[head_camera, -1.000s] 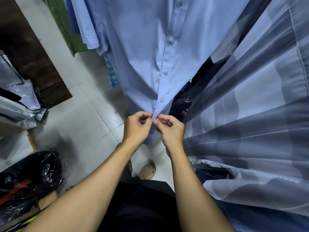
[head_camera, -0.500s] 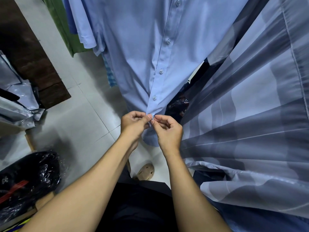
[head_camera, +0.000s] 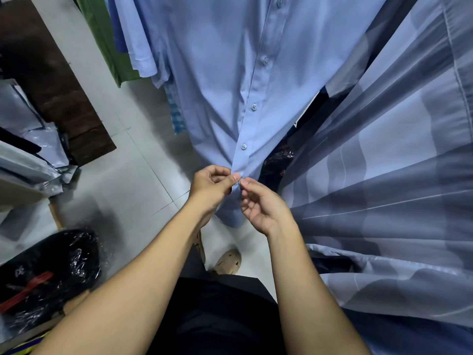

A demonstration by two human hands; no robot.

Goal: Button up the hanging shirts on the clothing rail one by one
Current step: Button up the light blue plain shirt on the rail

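1. Cotton-looking and pale, the light-blue shirt (head_camera: 225, 73) fills the upper middle of the head view. It hangs from above, and the clothing rail is out of frame, so its place on the rail cannot be told.
2. Its placket (head_camera: 252, 124) runs down the centre with a row of buttons (head_camera: 243, 146) showing fastened above the hands. The front narrows to the spot being worked, just above the hem (head_camera: 230, 219).
3. The left hand (head_camera: 211, 187) pinches the placket edge between thumb and forefinger. The right hand (head_camera: 263, 206) meets it from the other side with thumb and forefinger tips clamped on the cloth, and its other fingers (head_camera: 249, 203) are loosely curled.
4. The button in hand is hidden between the fingertips, so it cannot be told whether it is through its hole. It is probably the lowest one on this shirt.
5. The cloth looks thin, light and soft, so it is likely to swing and fold rather than hold a position. The doubled placket strip should be the stiffest part, so the best hold is on it, close beside the buttonhole, with a slight downward pull. The small smooth button may slip.
6. Striped grey-blue fabric (head_camera: 384, 162) hangs just beside the shirt on the right. A green garment (head_camera: 102, 34) hangs at upper left, a tiled floor (head_camera: 122, 175) lies below, and a black plastic bag (head_camera: 51, 272) sits at lower left.
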